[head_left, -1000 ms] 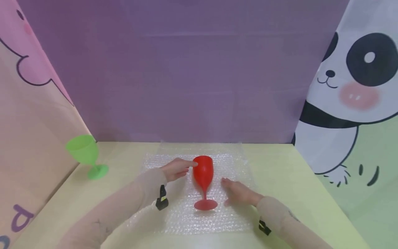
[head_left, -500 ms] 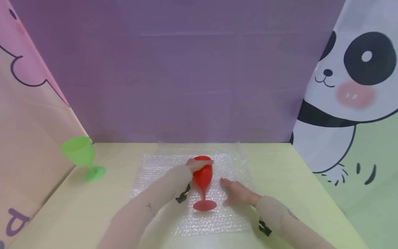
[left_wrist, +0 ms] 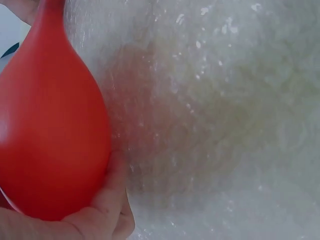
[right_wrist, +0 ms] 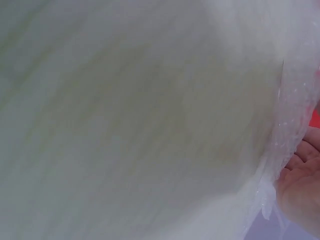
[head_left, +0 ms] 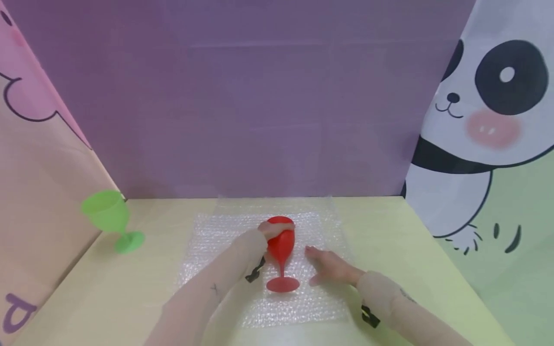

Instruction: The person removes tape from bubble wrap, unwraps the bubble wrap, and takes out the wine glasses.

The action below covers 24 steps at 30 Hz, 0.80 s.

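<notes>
A red plastic goblet [head_left: 281,247] lies on its side on a sheet of bubble wrap [head_left: 268,312], foot towards me and mouth away. My left hand [head_left: 274,229] holds its bowl near the rim from the left. In the left wrist view, curled left fingers [left_wrist: 102,207] wrap the edge of the red bowl [left_wrist: 52,125]. My right hand [head_left: 329,266] rests on the wrap just right of the goblet, fingers relaxed and holding nothing. At the right edge of the right wrist view, the right hand [right_wrist: 302,185] shows partly, beside the bubble wrap [right_wrist: 287,120].
A green goblet [head_left: 108,214] stands upright at the table's left side. A purple backdrop [head_left: 259,120] rises behind the pale table [head_left: 381,240]. Printed cloths, one with a panda [head_left: 493,125], hang at either side.
My left hand has moved right, from the side of the goblet's rim to over its bowl. The right hand stays in place. The view has shifted slightly.
</notes>
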Tool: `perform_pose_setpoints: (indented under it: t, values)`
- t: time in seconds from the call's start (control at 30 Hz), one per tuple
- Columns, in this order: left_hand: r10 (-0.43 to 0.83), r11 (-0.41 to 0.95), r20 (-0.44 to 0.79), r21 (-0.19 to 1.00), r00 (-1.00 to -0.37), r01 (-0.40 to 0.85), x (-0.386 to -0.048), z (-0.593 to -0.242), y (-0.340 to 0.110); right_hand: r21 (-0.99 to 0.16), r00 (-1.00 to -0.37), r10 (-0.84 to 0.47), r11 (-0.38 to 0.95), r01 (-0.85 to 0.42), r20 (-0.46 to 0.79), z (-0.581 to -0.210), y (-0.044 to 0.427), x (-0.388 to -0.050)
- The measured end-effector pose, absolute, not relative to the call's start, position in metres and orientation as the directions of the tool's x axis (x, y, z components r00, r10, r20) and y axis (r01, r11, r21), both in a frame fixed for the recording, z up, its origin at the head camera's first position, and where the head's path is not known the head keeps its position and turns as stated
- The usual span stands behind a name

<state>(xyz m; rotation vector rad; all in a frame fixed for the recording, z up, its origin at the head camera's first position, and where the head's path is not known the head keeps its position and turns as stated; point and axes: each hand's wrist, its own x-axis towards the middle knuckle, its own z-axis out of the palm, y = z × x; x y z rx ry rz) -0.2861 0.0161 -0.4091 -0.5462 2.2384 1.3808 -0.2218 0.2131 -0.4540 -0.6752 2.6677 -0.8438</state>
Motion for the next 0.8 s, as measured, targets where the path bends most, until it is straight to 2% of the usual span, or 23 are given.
perform_pose_setpoints:
  t: [0.3, 0.53, 0.8]
  values:
    - [-0.090, 0.437, -0.515, 0.749, -0.853, -0.498, -0.287, -0.414, 0.014, -0.564, -0.855, -0.511, 0.733, -0.380, -0.088, -0.454, 0.212, -0.221]
    - [-0.075, 0.391, -0.520, 0.769, -0.851, -0.505, -0.290, -0.414, 0.012, -0.553, -0.860, -0.502, 0.745, -0.373, -0.095, -0.453, 0.211, -0.221]
    - [-0.046, 0.388, -0.504, 0.786, -0.862, -0.481, -0.288, -0.399, -0.001, -0.574, -0.864, -0.493, 0.737, -0.356, -0.098, -0.454, 0.210, -0.222]
